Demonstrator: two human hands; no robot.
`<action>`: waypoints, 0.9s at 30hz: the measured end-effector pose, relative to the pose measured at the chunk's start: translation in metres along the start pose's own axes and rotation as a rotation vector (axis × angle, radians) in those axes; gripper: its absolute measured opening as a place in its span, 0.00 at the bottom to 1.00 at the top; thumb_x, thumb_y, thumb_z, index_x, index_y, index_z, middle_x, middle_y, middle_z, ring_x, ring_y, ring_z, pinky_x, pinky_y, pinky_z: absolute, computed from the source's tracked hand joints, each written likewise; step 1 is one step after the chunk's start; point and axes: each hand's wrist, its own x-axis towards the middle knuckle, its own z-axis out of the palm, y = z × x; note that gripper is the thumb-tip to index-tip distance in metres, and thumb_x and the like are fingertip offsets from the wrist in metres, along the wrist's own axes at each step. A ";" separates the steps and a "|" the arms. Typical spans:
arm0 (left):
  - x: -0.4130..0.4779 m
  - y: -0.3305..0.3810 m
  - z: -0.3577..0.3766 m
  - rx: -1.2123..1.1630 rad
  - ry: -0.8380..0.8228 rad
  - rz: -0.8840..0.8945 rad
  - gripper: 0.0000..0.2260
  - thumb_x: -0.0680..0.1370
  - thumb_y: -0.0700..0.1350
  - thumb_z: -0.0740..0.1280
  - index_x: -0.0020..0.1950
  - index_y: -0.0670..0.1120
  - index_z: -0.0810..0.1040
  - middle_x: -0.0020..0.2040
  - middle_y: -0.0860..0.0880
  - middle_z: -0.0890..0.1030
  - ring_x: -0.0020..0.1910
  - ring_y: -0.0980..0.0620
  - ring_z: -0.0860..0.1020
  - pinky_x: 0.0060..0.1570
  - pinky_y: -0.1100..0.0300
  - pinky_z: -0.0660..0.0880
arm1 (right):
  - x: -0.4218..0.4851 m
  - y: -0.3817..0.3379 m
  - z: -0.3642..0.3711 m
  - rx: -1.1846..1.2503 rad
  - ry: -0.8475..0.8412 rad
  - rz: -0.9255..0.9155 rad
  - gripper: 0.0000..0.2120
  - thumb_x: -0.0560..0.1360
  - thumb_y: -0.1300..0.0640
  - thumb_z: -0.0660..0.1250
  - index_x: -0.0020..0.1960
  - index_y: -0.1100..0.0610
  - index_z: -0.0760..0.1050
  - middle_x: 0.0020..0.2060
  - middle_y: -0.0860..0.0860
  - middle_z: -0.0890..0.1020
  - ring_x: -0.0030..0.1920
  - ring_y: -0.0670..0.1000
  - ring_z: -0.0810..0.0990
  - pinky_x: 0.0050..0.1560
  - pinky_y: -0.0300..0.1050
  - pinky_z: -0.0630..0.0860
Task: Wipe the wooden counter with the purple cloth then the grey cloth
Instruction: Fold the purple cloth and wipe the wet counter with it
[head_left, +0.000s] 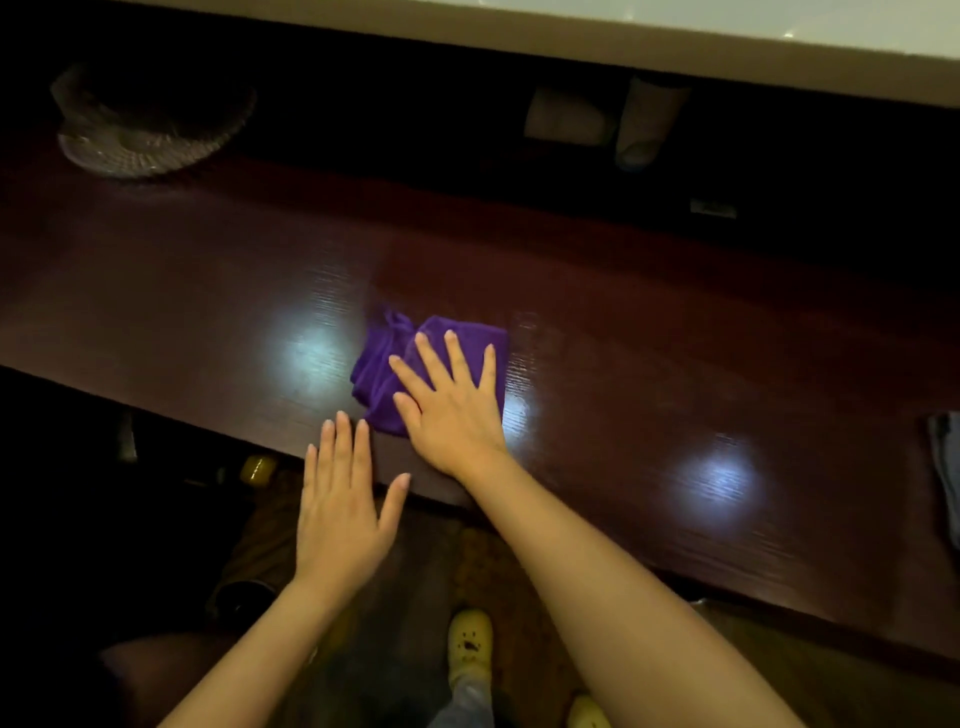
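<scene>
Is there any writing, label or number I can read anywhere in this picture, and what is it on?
None can be read.
A small pale tag at the dark back of the wooden counter may carry print, but it is too small and blurred.
The purple cloth shows no label.

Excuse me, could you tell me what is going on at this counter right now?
A person is wiping the dark polished wooden counter. Their right hand lies flat, fingers spread, pressing the crumpled purple cloth onto the wood near the front edge. The left hand is open at the counter's edge, holding nothing. A folded grey cloth waits at the far right, untouched. A woven basket sits at the back left.
</scene>
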 end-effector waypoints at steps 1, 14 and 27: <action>-0.002 0.001 0.001 -0.005 -0.004 0.010 0.35 0.76 0.64 0.41 0.75 0.42 0.49 0.77 0.42 0.51 0.76 0.47 0.46 0.74 0.52 0.43 | -0.011 0.002 0.000 -0.001 0.000 0.003 0.30 0.74 0.41 0.37 0.74 0.44 0.56 0.77 0.50 0.54 0.77 0.57 0.46 0.71 0.68 0.37; -0.039 0.080 0.002 -0.066 -0.105 0.357 0.31 0.78 0.62 0.45 0.75 0.45 0.53 0.76 0.44 0.54 0.76 0.51 0.48 0.75 0.55 0.43 | -0.166 0.100 -0.015 -0.075 0.054 0.100 0.25 0.77 0.40 0.50 0.73 0.42 0.58 0.75 0.47 0.61 0.76 0.56 0.54 0.71 0.64 0.46; -0.041 0.268 0.004 -0.296 -0.152 0.677 0.29 0.77 0.59 0.47 0.74 0.46 0.55 0.75 0.48 0.60 0.75 0.55 0.51 0.74 0.59 0.41 | -0.280 0.231 -0.051 -0.138 0.074 0.385 0.27 0.76 0.38 0.48 0.74 0.42 0.56 0.75 0.48 0.60 0.76 0.55 0.55 0.72 0.62 0.50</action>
